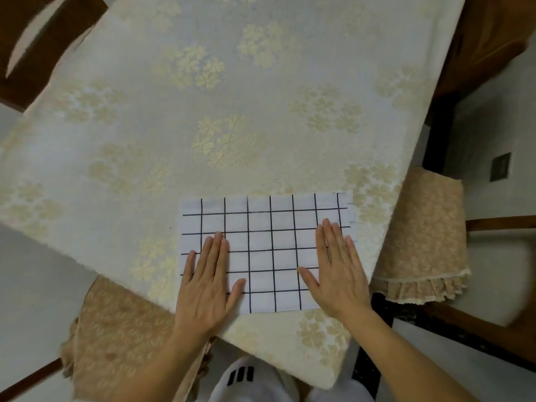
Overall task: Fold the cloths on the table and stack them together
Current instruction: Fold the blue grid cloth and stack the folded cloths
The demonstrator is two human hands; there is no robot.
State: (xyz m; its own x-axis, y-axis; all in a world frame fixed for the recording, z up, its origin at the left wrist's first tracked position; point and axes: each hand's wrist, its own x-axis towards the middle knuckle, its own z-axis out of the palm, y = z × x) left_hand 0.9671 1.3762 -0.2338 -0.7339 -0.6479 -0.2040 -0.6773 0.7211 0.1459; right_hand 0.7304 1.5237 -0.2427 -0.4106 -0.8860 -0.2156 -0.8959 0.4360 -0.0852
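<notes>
A white cloth with a black grid pattern (266, 242) lies folded into a flat rectangle near the table's front corner. Layered edges show at its right side, so it is either a stack or several folds. My left hand (206, 282) rests flat on the cloth's left part, palm down, fingers together. My right hand (336, 271) lies flat on the right part, fingers extended. Neither hand grips anything.
The table (203, 111) wears a cream tablecloth with pale gold flower clusters. Chairs with beige floral seat covers stand at the lower left (116, 338) and right (426, 236). A dark wooden chair back (34, 44) is at the top left.
</notes>
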